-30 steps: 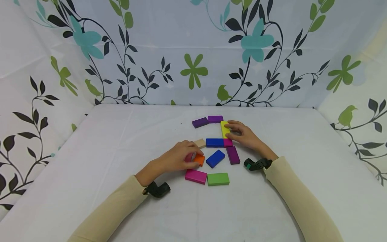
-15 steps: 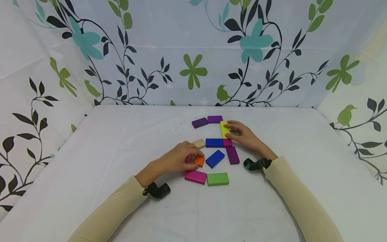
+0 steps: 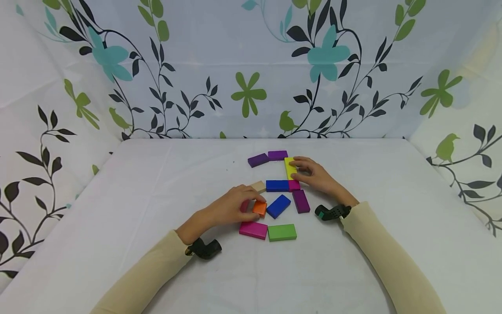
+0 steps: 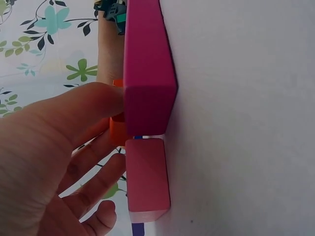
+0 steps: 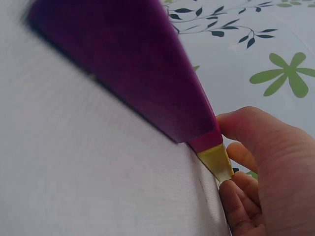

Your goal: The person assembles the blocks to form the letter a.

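In the head view my left hand (image 3: pixel 234 206) pinches a small orange block (image 3: pixel 259 208) between thumb and fingers. A pink block (image 3: pixel 245 206) lies partly hidden under that hand, and a magenta block (image 3: pixel 253 230) lies just in front of it. My right hand (image 3: pixel 313 173) has its thumb and fingers curled at the side of a yellow block (image 3: pixel 290 168) and holds it. The yellow block stretches from a violet block (image 3: pixel 277 155) down to a small magenta block (image 3: pixel 294 186). In the right wrist view a dark purple block (image 5: pixel 123 64) covers part of the thumb's reach.
Between the hands lie a blue block (image 3: pixel 277 186), a slanted blue block (image 3: pixel 279 206) and a purple block (image 3: pixel 301 201). A green block (image 3: pixel 282 232) lies nearest me. A beige block (image 3: pixel 258 186) and a dark violet block (image 3: pixel 258 160) sit further back on the white cloth (image 3: pixel 176 174).
The orange block has shifted slightly right with my left fingers, closer to the slanted blue block. My right hand stays at the yellow block. The head view has tilted a little.
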{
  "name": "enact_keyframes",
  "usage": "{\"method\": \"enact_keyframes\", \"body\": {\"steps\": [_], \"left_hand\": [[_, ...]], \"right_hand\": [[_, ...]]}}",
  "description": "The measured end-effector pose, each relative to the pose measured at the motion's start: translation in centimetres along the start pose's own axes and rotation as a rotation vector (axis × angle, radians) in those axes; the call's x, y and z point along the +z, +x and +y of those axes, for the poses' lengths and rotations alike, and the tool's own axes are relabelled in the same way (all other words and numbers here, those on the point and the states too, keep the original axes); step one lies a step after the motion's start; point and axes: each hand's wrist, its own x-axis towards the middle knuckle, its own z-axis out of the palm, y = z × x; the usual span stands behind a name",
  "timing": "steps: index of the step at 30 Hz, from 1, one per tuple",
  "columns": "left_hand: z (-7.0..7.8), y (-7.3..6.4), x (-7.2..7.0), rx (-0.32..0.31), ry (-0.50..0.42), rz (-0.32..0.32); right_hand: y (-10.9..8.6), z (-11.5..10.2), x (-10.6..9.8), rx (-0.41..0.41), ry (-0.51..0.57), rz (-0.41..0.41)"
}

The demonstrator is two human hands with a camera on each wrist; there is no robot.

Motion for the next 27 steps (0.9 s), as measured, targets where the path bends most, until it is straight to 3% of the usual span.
{"method": "enact_keyframes", "body": {"steps": [22, 27], "left_hand": [[1.6, 1.0, 0.4, 0.049, 0.056, 0.010], [1.9, 1.4, 0.5, 0.089, 0.057, 0.009]], "right_hand": [[0.2, 0.3, -0.2, -0.002, 0.018, 0.002], [0.1, 0.4, -0.1, 0.004, 0.021, 0.002]]}}
